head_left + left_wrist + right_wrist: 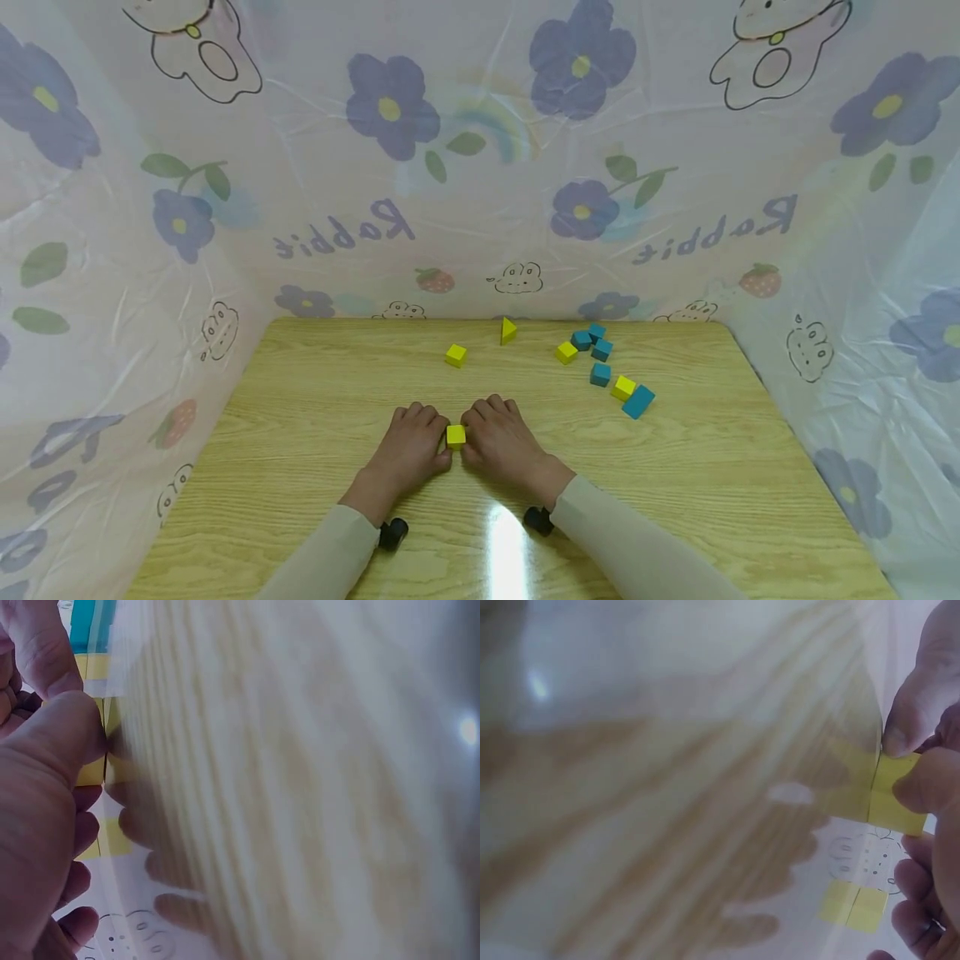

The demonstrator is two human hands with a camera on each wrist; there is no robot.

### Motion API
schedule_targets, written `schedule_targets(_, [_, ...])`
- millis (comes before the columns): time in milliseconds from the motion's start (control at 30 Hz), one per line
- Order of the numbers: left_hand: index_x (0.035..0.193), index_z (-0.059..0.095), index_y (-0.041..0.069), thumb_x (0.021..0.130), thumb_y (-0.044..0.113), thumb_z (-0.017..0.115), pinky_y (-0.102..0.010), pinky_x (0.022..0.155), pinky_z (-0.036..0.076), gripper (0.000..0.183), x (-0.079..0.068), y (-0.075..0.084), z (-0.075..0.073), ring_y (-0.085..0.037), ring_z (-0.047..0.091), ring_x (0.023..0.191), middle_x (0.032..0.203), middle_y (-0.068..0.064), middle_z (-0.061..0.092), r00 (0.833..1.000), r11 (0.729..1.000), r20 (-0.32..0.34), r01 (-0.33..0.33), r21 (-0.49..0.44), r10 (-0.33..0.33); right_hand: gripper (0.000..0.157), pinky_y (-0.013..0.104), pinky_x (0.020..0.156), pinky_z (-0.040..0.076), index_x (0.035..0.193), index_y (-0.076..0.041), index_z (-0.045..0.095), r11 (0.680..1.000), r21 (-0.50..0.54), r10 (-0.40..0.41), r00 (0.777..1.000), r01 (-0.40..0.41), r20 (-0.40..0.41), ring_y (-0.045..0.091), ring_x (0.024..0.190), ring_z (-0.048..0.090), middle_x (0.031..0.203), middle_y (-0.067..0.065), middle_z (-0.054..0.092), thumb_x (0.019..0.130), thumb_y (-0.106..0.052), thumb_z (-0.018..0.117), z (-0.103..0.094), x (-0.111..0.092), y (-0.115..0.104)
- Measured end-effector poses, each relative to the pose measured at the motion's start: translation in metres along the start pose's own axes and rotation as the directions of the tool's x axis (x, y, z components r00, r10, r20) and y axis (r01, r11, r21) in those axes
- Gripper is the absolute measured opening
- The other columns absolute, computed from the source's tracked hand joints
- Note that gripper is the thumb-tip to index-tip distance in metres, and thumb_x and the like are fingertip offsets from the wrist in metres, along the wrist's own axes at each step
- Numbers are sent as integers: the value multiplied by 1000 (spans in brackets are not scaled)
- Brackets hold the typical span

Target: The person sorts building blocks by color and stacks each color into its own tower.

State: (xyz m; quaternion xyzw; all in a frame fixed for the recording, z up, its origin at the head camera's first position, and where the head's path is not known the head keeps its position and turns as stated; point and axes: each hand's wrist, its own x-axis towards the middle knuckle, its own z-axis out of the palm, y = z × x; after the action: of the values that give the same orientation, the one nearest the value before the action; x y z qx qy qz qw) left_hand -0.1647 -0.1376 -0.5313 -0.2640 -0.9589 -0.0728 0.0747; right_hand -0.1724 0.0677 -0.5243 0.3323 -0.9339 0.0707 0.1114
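Both hands meet at a yellow cube [456, 437] near the middle of the wooden table. My left hand [412, 442] grips it from the left and my right hand [501, 440] from the right, fingers curled. In the left wrist view, both thumbs press the near face of the yellow cube [91, 775], and its lower edge meets its own reflection on the tabletop. The right wrist view shows the yellow cube [889, 804] between the thumbs, partly covered by them. The fingertips behind the cube are hidden.
Farther back stand another yellow cube [456, 356] and a yellow triangular block [508, 331]. To the right lie a yellow cube [566, 352], several blue cubes [600, 374], one more yellow cube [623, 387] and a blue rectangular block [639, 402]. Patterned cloth [480, 183] walls the table.
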Motion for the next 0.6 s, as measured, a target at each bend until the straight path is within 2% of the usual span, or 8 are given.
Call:
schedule_targets(400, [102,58,14,88,40,60,-35,79,34,30,1,-3,3,-17,40,85,92,2,50,997,996,-35,-66,54,68,19,34,78,34,102,-18,60,1000,6,-1,1000,1,-22,17,88,44,96,-6,56,88,-32,60,1,2,1])
schedule_targets(600, [104,59,13,87,38,62,-36,80,36,30,1,-2,3,-17,42,86,93,2,53,997,997,-34,-67,28,68,34,38,86,37,110,-17,62,997,65,30,999,-31,19,18,98,46,109,-3,58,88,-43,59,-14,7,12])
